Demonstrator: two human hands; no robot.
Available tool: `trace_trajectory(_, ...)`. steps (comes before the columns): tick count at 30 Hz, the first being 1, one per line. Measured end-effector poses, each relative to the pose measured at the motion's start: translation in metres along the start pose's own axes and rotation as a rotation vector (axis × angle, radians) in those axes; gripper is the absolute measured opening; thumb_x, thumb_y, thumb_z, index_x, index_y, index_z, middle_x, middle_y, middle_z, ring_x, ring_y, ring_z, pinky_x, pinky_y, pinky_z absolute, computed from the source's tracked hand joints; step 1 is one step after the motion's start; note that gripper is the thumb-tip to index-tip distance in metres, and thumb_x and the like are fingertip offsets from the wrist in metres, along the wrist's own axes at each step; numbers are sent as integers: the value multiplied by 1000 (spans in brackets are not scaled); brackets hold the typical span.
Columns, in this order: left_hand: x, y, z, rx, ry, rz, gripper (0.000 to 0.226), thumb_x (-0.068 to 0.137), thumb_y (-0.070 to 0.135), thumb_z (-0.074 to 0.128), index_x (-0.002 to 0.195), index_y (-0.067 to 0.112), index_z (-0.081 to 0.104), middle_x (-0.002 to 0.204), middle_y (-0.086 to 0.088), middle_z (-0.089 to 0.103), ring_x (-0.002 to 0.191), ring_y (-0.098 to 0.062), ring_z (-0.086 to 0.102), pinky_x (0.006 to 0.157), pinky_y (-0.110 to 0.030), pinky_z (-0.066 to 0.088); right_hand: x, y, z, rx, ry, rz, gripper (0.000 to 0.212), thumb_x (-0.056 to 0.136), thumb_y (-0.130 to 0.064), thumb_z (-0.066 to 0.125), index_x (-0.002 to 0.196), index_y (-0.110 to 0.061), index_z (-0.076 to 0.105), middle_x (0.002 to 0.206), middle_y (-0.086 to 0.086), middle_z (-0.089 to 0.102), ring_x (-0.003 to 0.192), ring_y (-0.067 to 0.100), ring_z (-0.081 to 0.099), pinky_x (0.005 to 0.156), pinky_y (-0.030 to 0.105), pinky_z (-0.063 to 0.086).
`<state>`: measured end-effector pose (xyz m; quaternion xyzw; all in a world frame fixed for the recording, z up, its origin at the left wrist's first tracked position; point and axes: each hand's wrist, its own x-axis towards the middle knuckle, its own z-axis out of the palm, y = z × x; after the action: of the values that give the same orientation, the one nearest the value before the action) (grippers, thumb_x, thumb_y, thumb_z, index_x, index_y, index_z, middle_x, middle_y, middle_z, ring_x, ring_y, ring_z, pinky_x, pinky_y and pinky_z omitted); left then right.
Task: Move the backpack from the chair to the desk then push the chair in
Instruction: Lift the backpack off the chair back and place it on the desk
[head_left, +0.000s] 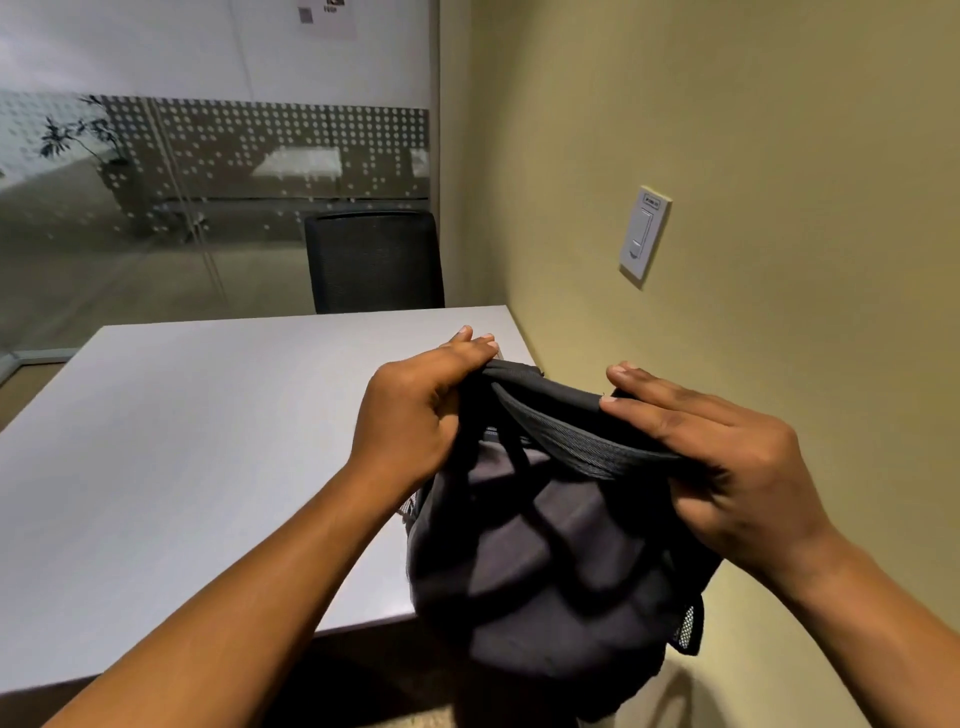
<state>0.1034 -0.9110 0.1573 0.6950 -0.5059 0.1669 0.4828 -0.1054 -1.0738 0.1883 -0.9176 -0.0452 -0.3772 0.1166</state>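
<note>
A dark grey backpack (550, 561) hangs in the air at the near right corner of the pale grey desk (197, 447), its body partly over the desk edge and partly over the floor. My left hand (415, 410) grips the top of the bag on the left side. My right hand (727, 467) pinches the padded top strap on the right. Both forearms reach in from the bottom of the head view. The chair the bag came from is out of sight.
A black mesh chair (375, 262) stands at the far side of the desk against a glass partition (156, 182). A yellow wall (779, 156) with a white light switch (644, 236) runs along the desk's right side.
</note>
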Motion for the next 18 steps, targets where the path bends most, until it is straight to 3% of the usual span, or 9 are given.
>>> trace_trajectory(5,40,-42,13,20,-28,1,59,74,-21,63,121,13,65,122,6,58,122,-11,53,103,-32,44,30,29,27,9,0,100,73,52,16,46,118,-10,66,132,4,58,125,10,52,107,28,40)
trace_trajectory(9,78,-76,29,36,-75,30,57,74,-20,61,120,13,66,124,-5,64,122,-14,54,102,-37,46,50,52,46,5,27,168,70,56,12,41,117,-10,66,130,4,60,124,10,54,106,29,41)
trace_trajectory(14,122,-105,70,3,-119,12,61,73,-21,50,118,16,68,123,-6,66,122,-11,53,102,-29,44,65,89,61,-61,61,248,71,55,11,40,117,-13,67,129,-3,59,123,6,54,106,25,39)
trace_trajectory(18,144,-124,115,-17,-199,-46,62,76,-17,47,123,19,64,130,-8,61,125,-18,53,102,-39,46,61,121,74,-114,59,398,71,56,15,46,116,-17,67,127,-5,60,120,8,55,108,24,37)
